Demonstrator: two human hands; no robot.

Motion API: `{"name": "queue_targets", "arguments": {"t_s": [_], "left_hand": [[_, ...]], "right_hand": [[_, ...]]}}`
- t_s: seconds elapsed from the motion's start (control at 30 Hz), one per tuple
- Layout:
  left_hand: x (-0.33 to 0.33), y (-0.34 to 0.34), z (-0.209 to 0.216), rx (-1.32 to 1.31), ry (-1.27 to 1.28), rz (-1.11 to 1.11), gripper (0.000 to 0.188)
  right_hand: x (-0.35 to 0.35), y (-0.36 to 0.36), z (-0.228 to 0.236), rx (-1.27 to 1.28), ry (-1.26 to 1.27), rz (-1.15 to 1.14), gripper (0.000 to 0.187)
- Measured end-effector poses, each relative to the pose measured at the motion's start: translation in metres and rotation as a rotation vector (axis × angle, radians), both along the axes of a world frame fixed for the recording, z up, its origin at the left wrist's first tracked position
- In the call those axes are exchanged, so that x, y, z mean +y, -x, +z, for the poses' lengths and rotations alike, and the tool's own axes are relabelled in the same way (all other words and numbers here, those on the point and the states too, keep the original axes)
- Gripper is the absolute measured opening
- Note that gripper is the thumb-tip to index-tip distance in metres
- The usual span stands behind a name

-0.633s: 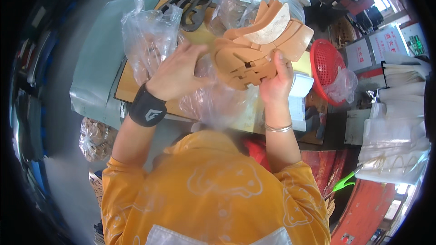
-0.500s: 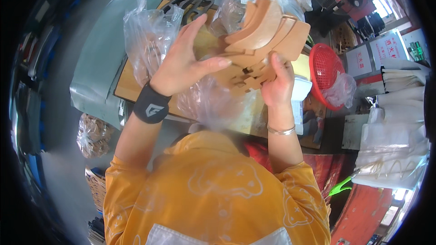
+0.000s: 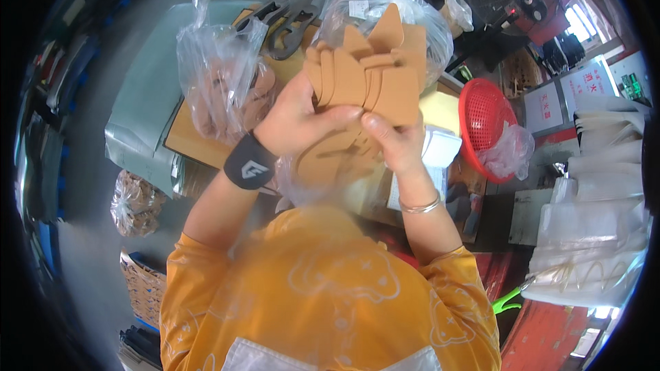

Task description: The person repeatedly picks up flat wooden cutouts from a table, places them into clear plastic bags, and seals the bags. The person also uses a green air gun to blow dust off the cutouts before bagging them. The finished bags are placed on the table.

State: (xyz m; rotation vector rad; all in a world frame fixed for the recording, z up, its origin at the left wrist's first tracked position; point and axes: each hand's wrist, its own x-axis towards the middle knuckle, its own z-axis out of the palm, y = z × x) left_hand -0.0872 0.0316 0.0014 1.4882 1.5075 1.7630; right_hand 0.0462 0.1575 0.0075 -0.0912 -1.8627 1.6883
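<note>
Both my hands hold a fanned stack of flat tan cut-out pieces [image 3: 392, 86] with curved and pointed edges, above the work table. My left hand [image 3: 292, 120], with a black wristband, grips the stack's lower left edge, thumb in front and fingers mostly hidden. My right hand [image 3: 399, 144] holds the lower right edge, its thumb tip close to the left thumb. More tan pieces [image 3: 326, 161] show below my hands, partly blurred. Left of the stack stands a clear plastic bag [image 3: 223, 89] with brownish pieces inside. Behind the stack is a larger clear bag [image 3: 419, 17].
Two dark grey handled objects [image 3: 292, 38] lie at the table's back. A red mesh basket [image 3: 481, 113] with a crumpled clear bag [image 3: 509, 154] sits at the right, near a white pad [image 3: 440, 148]. Beyond are a fan [image 3: 529, 3] and hanging whitish sheets [image 3: 584, 213].
My left hand, spread and apart from the pieces before, has closed on the stack's left edge. The stack has turned more face-on and come slightly left, its pieces fanned differently.
</note>
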Motion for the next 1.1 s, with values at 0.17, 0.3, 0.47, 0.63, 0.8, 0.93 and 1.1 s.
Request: {"name": "queue_targets", "arguments": {"t_s": [0.17,0.3,0.47,0.63,0.8,0.93,1.1], "left_hand": [[0.001,-0.008,-0.007,0.418,-0.141,0.202,0.039],[-0.014,-0.003,0.008,-0.206,-0.197,-0.101,0.083],[-0.010,-0.031,0.016,-0.304,-0.136,-0.165,0.091],[0.001,-0.039,0.015,0.304,-0.296,0.016,0.050],[0.002,-0.035,0.023,0.417,-0.456,0.014,0.019],[0.002,-0.041,0.030,0.547,-0.485,0.042,0.015],[-0.007,-0.041,0.040,0.314,-0.331,-0.111,0.054]], "right_hand": [[0.010,-0.002,0.002,0.053,-0.590,-0.085,0.036],[0.018,-0.007,0.003,0.037,-0.112,0.025,0.040],[0.018,-0.009,0.005,0.236,-0.132,0.113,0.075],[0.015,-0.011,0.006,0.361,-0.076,0.116,0.095],[0.023,-0.028,0.007,0.454,0.757,0.624,0.065],[0.026,-0.047,0.004,0.164,0.952,0.623,0.050],[0.027,-0.051,0.000,0.219,0.727,0.592,0.046]]}}
